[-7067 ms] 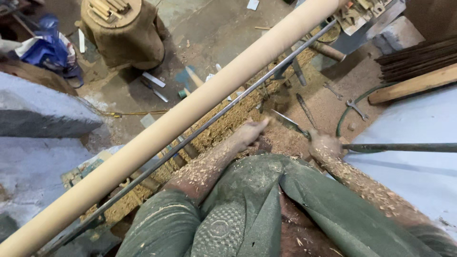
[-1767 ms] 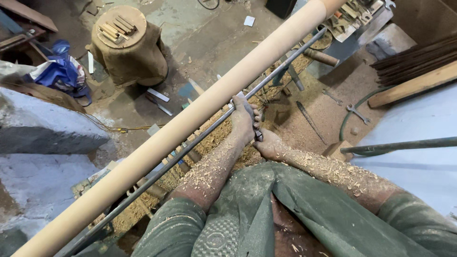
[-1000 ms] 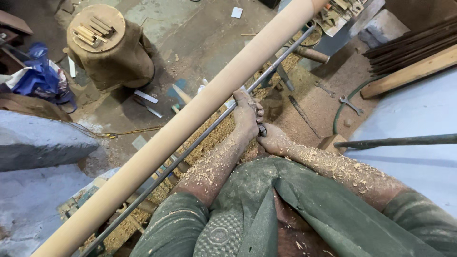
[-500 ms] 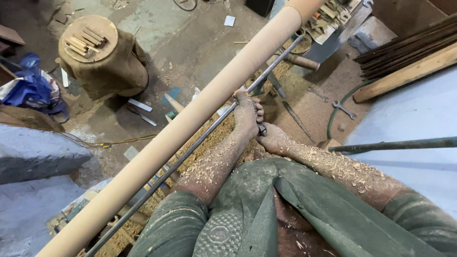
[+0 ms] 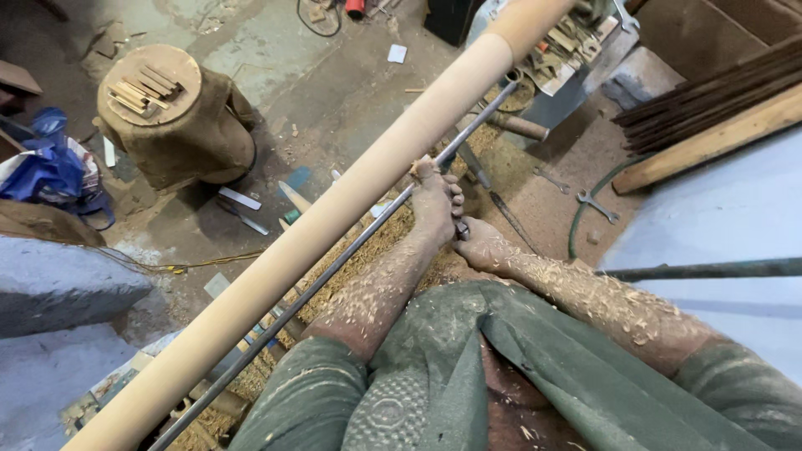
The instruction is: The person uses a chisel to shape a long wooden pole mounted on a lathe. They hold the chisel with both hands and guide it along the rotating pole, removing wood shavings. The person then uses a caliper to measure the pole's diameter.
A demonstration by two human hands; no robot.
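A turning chisel (image 5: 460, 227) is clamped in both grips, left hand (image 5: 436, 200) over right hand (image 5: 483, 247), against the long wooden cylinder (image 5: 334, 219) just beyond; a dig-in could be caused by tilting.

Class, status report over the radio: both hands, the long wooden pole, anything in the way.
Left hand pressed on tool against wooden pole. Right hand gripping tool handle behind it. Metal rail runs alongside the pole; shavings on both forearms.

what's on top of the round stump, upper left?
On the stump's flat top lies a small cluster of short wooden sticks, side by side near the far edge. The rest of the top shows bare. Its base and far side are hidden.
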